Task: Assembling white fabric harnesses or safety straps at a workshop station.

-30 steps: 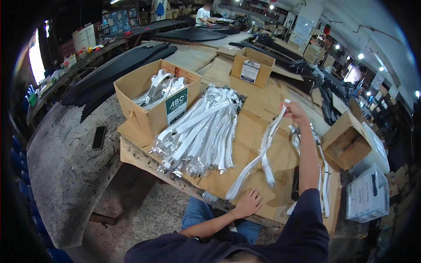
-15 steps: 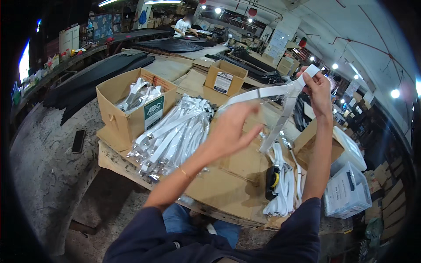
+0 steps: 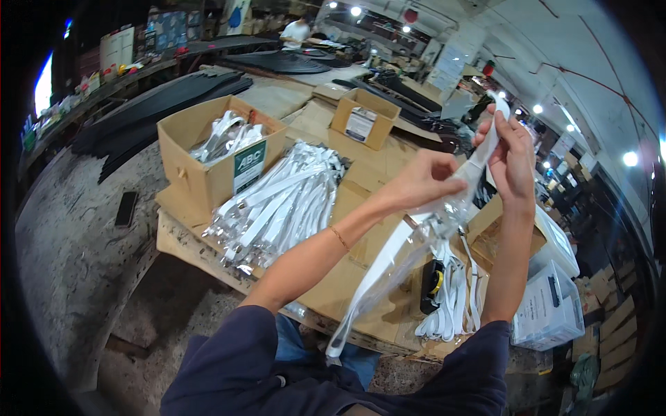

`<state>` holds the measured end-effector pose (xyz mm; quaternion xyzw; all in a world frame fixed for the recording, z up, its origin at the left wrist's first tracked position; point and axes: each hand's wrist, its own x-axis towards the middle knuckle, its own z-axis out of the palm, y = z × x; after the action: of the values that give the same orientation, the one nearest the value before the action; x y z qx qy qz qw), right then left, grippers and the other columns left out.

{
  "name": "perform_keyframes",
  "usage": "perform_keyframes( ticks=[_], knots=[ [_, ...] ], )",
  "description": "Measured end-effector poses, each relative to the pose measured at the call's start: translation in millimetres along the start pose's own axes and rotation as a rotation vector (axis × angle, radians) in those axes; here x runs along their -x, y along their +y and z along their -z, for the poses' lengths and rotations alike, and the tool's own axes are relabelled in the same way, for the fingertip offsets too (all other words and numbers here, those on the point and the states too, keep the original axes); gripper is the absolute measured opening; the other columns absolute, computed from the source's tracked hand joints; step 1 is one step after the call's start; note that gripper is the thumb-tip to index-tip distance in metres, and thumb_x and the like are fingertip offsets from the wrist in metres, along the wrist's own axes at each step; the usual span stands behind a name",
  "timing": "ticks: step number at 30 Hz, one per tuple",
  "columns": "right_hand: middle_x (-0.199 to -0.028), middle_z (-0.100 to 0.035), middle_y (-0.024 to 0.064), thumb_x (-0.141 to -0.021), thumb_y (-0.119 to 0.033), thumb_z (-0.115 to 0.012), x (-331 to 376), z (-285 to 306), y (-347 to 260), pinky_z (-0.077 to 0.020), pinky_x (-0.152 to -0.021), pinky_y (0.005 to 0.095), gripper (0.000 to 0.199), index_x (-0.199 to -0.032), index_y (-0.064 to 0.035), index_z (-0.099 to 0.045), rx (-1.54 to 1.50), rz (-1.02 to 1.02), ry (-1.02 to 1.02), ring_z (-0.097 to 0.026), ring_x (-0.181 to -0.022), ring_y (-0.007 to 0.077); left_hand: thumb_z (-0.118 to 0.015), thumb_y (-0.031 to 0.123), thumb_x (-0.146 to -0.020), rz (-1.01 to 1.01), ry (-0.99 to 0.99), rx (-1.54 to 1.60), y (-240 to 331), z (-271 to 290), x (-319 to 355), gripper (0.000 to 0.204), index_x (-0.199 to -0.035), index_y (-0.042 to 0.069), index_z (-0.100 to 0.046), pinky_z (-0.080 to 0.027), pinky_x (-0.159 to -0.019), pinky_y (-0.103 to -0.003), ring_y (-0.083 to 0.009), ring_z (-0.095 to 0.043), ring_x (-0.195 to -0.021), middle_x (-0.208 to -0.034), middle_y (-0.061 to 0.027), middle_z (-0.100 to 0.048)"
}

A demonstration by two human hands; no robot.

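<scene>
I hold a long white strip (image 3: 388,253) in a clear plastic sleeve up in front of me. My right hand (image 3: 511,156) grips its top end, raised high. My left hand (image 3: 422,182) pinches the sleeve a little lower, at the middle. The sleeve's lower end hangs down toward my lap. Below it lies a pile of bagged white strips (image 3: 277,201) on flattened cardboard (image 3: 347,270). A looser bunch of bare white strips (image 3: 454,298) lies under my right forearm.
An open cardboard box (image 3: 208,173) with more bagged strips stands at the left. A smaller box (image 3: 364,118) sits behind, another open box (image 3: 489,232) at the right beside a white carton (image 3: 548,308). A black tool (image 3: 431,286) and a phone (image 3: 125,208) lie nearby. A person (image 3: 298,31) works far back.
My left hand rose from the table edge to the strip. Both hands now hold it upright and closer, and it hangs down in its sleeve instead of lying stretched across.
</scene>
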<state>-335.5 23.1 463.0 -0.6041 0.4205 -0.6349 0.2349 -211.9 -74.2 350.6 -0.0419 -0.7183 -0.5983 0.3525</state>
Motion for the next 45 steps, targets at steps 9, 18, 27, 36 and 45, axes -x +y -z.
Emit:
perform_keyframes(
  ticks=[9, 18, 27, 36, 45],
  knots=[
    [-0.100, -0.063, 0.0140, -0.096, -0.012, -0.052, -48, -30, 41, -0.0516, -0.094, 0.0402, 0.023, -0.111, 0.0048, -0.055, -0.320, 0.039, 0.126, -0.063, -0.094, 0.0227, -0.056, 0.073, -0.076, -0.199, -0.861, 0.882, -139, -21, 136, 0.111, -0.145, -0.004, -0.015, -0.027, -0.109, -0.040, -0.0273, -0.039, -0.132, -0.142, -0.0209, -0.039],
    [-0.097, -0.063, 0.0173, -0.096, -0.014, -0.052, -123, -56, 195, -0.0564, -0.079, 0.0384, 0.025, -0.113, 0.0046, -0.049, -0.332, -0.113, 0.123, -0.064, -0.083, 0.0245, -0.079, 0.007, -0.072, 0.681, 0.098, 0.318, -113, 43, 307, 0.064, -0.126, -0.001, -0.046, -0.050, -0.085, -0.027, -0.0139, -0.063, -0.096, -0.106, -0.0116, -0.066],
    [-0.092, -0.065, 0.0137, -0.090, -0.026, -0.061, -213, -113, 413, -0.0521, -0.071, 0.0364, 0.034, -0.094, 0.0083, -0.061, 0.018, -0.472, 0.272, -0.063, -0.075, 0.0257, -0.077, 0.017, -0.074, 0.136, 1.001, -1.465, -36, 168, 259, 0.068, -0.132, 0.003, -0.043, -0.046, -0.088, -0.040, -0.0354, -0.059, -0.099, -0.111, -0.0219, -0.058],
    [-0.093, -0.062, 0.0006, -0.091, -0.005, -0.057, 227, -116, 367, -0.0470, -0.078, 0.0237, 0.017, -0.107, 0.0009, -0.059, 0.128, -0.492, 0.271, -0.057, -0.085, 0.0083, -0.068, 0.016, -0.084, 0.543, 0.476, -0.438, -70, 1, 286, 0.016, -0.092, 0.002, -0.067, -0.050, -0.070, -0.030, -0.0173, -0.065, -0.075, -0.082, -0.0091, -0.068],
    [-0.079, -0.066, 0.0079, -0.088, -0.011, -0.062, 435, -62, 265, -0.0508, -0.068, 0.0292, 0.021, -0.104, 0.0021, -0.061, 0.285, -0.854, 0.272, -0.062, -0.074, 0.0112, -0.061, 0.016, -0.086, 0.479, -0.511, -0.326, -177, -82, 289, 0.016, -0.089, 0.001, -0.064, -0.049, -0.062, -0.035, -0.0279, -0.063, -0.066, -0.072, -0.0151, -0.062]
  ],
)
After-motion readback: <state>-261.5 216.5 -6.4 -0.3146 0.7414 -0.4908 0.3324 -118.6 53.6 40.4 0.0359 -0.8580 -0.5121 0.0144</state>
